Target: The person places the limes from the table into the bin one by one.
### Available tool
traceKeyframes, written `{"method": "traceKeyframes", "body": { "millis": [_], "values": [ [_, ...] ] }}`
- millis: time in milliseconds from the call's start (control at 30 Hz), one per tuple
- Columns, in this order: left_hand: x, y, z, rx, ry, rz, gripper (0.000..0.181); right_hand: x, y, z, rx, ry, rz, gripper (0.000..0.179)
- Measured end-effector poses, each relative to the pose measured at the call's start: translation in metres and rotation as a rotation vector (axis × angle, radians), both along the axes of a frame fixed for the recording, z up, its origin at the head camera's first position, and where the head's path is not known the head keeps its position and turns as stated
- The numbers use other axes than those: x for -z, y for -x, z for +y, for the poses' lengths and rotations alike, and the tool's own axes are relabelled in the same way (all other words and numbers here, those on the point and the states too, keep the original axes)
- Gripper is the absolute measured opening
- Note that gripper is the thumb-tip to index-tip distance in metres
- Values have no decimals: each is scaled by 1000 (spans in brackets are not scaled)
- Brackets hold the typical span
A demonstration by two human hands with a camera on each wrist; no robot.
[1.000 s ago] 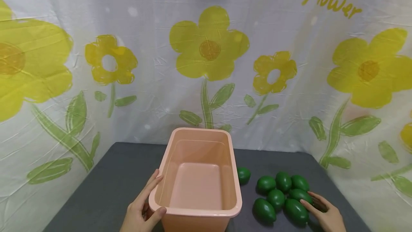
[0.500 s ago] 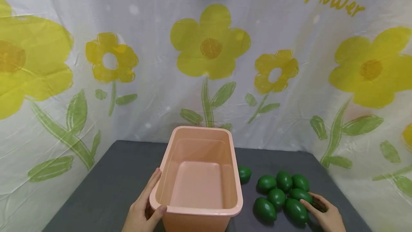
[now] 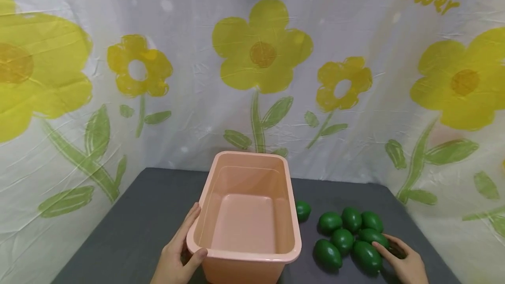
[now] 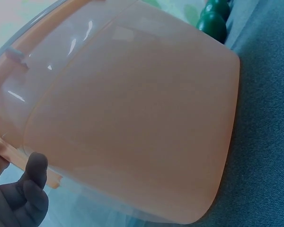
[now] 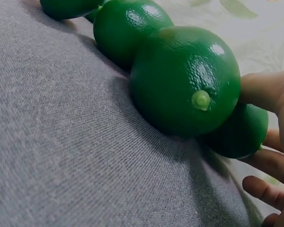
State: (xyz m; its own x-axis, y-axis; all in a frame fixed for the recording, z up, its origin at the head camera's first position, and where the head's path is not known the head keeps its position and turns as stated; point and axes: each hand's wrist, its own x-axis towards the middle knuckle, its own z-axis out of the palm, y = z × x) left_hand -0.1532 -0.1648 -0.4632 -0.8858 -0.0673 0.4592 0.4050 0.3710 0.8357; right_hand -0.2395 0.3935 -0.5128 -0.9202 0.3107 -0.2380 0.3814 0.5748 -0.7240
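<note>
A pink plastic bin [image 3: 244,255], with nothing inside, stands in the middle of the dark table in the head view. My left hand [image 3: 177,249] grips its near left corner, thumb over the rim and fingers along the side. In the left wrist view the curled fingers [image 4: 35,172] show beside the rim. Several dark green, lime-like fruits lie at the right. My right hand [image 3: 408,260] reaches round the outer end of one lime [image 3: 372,237], thumb and fingers on either side. Its thumb also lies against the nearer lime [image 5: 187,82], which has a pale stem nub.
One more lime [image 3: 303,211] lies apart from the group, partly hidden by the bin's right side. The grey tabletop [image 3: 118,231] is enclosed by a white curtain [image 3: 189,113] printed with yellow flowers at the back and both sides.
The head view has tilted down and shifted slightly left. Both hands, the bin and the limes keep their places relative to one another.
</note>
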Motion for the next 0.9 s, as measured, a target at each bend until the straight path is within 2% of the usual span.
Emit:
{"method": "traceKeyframes", "body": {
  "millis": [200,600,733,900],
  "values": [
    [1,-1,-1,-8,10,5,80,-4,-1,-3,42,18,28,114],
    [2,0,-1,7,2,28,79,-15,-6,-13,192,20,119,100],
    [3,0,-1,21,-2,29,79,-18,-9,-14,206,38,124,98],
    [3,-1,-1,22,-18,-4,79,-26,-11,-17,209,60,126,98]
  ]
}}
